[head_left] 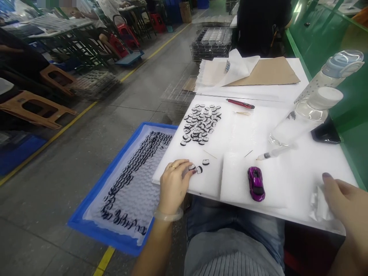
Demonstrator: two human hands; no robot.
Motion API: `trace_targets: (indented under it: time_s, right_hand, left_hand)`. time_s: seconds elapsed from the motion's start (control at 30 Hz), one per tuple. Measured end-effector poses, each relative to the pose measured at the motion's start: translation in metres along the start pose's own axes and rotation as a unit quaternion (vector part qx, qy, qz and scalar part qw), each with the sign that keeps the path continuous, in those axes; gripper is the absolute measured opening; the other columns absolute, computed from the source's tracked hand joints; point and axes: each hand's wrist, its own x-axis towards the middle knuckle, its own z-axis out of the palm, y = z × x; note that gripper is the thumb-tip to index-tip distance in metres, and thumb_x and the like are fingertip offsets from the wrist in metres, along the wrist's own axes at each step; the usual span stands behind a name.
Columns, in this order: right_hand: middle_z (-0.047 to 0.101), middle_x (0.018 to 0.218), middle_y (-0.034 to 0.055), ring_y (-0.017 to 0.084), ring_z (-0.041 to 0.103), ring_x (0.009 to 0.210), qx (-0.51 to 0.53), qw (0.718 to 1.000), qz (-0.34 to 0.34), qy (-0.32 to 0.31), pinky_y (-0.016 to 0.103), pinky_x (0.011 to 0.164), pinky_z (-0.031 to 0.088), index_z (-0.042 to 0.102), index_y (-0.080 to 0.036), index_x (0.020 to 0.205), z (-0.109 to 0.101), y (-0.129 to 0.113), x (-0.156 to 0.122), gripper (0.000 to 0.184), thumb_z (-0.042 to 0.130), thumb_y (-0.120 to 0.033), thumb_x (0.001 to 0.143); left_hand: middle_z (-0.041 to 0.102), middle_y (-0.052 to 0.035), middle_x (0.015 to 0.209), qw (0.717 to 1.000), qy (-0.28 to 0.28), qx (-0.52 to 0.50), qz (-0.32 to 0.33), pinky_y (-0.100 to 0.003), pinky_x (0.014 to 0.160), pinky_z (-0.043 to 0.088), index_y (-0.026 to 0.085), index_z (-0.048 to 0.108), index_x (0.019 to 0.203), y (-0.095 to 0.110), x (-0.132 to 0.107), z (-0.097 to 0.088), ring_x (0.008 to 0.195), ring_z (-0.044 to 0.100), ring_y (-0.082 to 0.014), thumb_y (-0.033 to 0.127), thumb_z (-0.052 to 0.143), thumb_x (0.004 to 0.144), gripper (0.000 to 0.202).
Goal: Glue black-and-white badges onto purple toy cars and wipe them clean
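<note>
My left hand point(174, 186) is at the table's near left corner, thumb and index finger closed around a small white piece with a black edge point(192, 167). Two similar pieces point(206, 162) lie just past the fingertips. At the right edge of the view is my right hand point(343, 201), partly cut off, its visible fingers apart beside a crumpled white wrapper point(319, 205). Between the hands, a purple toy car point(256, 184) rests on a white foam sheet point(234, 180). A syringe-like tube point(273, 153) lies beyond the car.
A pile of black-edged pieces point(201, 124) lies farther back, near a red craft knife point(240, 104) and toothpicks point(243, 113). Two bottles point(300, 119) stand right, by a dark phone-like object point(327, 132). A blue tray point(106, 163) with rows of pieces sits low at left.
</note>
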Motion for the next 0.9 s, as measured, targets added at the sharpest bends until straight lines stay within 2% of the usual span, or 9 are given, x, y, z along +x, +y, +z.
trace_targets:
  time_s: [0.07,0.13,0.27,0.43,0.6,0.7,0.77,0.83,0.9]
  right_hand:
    - [0.049,0.052,0.0012,0.025,0.050,0.056,-0.002,1.000,0.019,0.007,0.039,0.058,0.041,0.062,-0.026,0.064,0.001,0.001,0.000,0.038,0.054,-0.059,0.082]
    - [0.049,0.056,0.0002,0.023,0.052,0.058,0.071,0.996,-0.020,0.058,0.036,0.058,0.041,0.063,-0.026,0.073,0.003,0.001,-0.002,0.033,0.056,-0.057,0.083]
    - [0.065,0.077,0.0059,0.025,0.061,0.074,0.125,0.971,-0.117,0.169,0.037,0.066,0.042,0.064,-0.023,0.079,0.003,-0.008,-0.003,0.026,0.059,-0.048,0.081]
    - [0.065,0.081,0.0088,0.023,0.061,0.078,0.140,0.946,-0.201,0.214,0.036,0.072,0.043,0.064,-0.020,0.070,-0.007,-0.024,-0.001,0.025,0.064,-0.043,0.080]
    - [0.056,0.064,0.0031,0.017,0.050,0.058,0.157,0.951,-0.169,0.207,0.032,0.057,0.038,0.063,-0.020,0.077,-0.009,-0.023,-0.010,0.031,0.054,-0.047,0.091]
    - [0.044,0.054,-0.0011,0.015,0.039,0.051,0.145,0.958,-0.156,0.194,0.031,0.053,0.032,0.056,-0.022,0.070,-0.006,-0.022,-0.015,0.036,0.052,-0.050,0.093]
    - [0.032,0.050,-0.0024,0.014,0.031,0.050,0.132,0.963,-0.149,0.179,0.032,0.053,0.027,0.043,-0.023,0.059,-0.005,-0.022,-0.016,0.041,0.054,-0.047,0.091]
    - [0.024,0.050,-0.0029,0.013,0.025,0.049,0.143,0.967,-0.145,0.155,0.032,0.053,0.023,0.033,-0.023,0.054,-0.005,-0.019,-0.016,0.045,0.057,-0.041,0.087]
    - [0.032,0.053,-0.0017,0.014,0.032,0.051,0.196,0.962,-0.147,0.122,0.032,0.053,0.025,0.041,-0.023,0.054,-0.008,-0.015,-0.014,0.037,0.060,-0.037,0.083]
  left_hand:
    - [0.074,-0.0081,0.108,1.000,-0.005,-0.003,-0.001,-0.040,0.090,0.053,0.016,0.076,0.098,0.000,0.002,0.000,0.098,0.066,-0.0276,0.025,0.061,0.088,0.020]
    - [0.074,-0.0063,0.106,1.000,-0.008,-0.010,-0.002,-0.039,0.088,0.053,0.017,0.075,0.097,-0.001,0.004,0.000,0.096,0.066,-0.0265,0.025,0.062,0.087,0.018]
    - [0.074,-0.0056,0.101,0.999,0.007,-0.034,-0.005,-0.038,0.085,0.053,0.018,0.074,0.095,-0.003,0.003,-0.001,0.090,0.067,-0.0256,0.029,0.064,0.087,0.017]
    - [0.073,-0.0061,0.097,0.991,0.073,-0.110,-0.021,-0.037,0.083,0.051,0.019,0.073,0.101,0.004,-0.006,-0.003,0.086,0.065,-0.0228,0.035,0.068,0.087,0.022]
    - [0.070,-0.0024,0.104,0.963,0.060,-0.263,0.018,-0.030,0.085,0.052,0.027,0.074,0.110,0.034,-0.012,-0.005,0.096,0.064,-0.0176,0.025,0.071,0.088,0.022]
    - [0.067,0.0000,0.103,0.931,0.041,-0.362,0.038,-0.021,0.083,0.053,0.031,0.074,0.112,0.062,-0.016,-0.002,0.096,0.063,-0.0132,0.018,0.072,0.088,0.027]
    - [0.065,0.0001,0.104,0.898,0.003,-0.439,0.041,-0.017,0.086,0.053,0.031,0.074,0.112,0.080,-0.017,0.001,0.098,0.062,-0.0113,0.018,0.072,0.088,0.027]
    - [0.066,0.0001,0.103,0.839,-0.055,-0.540,0.037,-0.015,0.089,0.053,0.030,0.074,0.112,0.097,-0.019,0.004,0.099,0.063,-0.0102,0.019,0.070,0.090,0.024]
    - [0.069,0.0002,0.102,0.758,-0.129,-0.639,0.017,-0.014,0.090,0.053,0.030,0.073,0.113,0.111,-0.020,0.009,0.098,0.064,-0.0090,0.022,0.068,0.093,0.022]
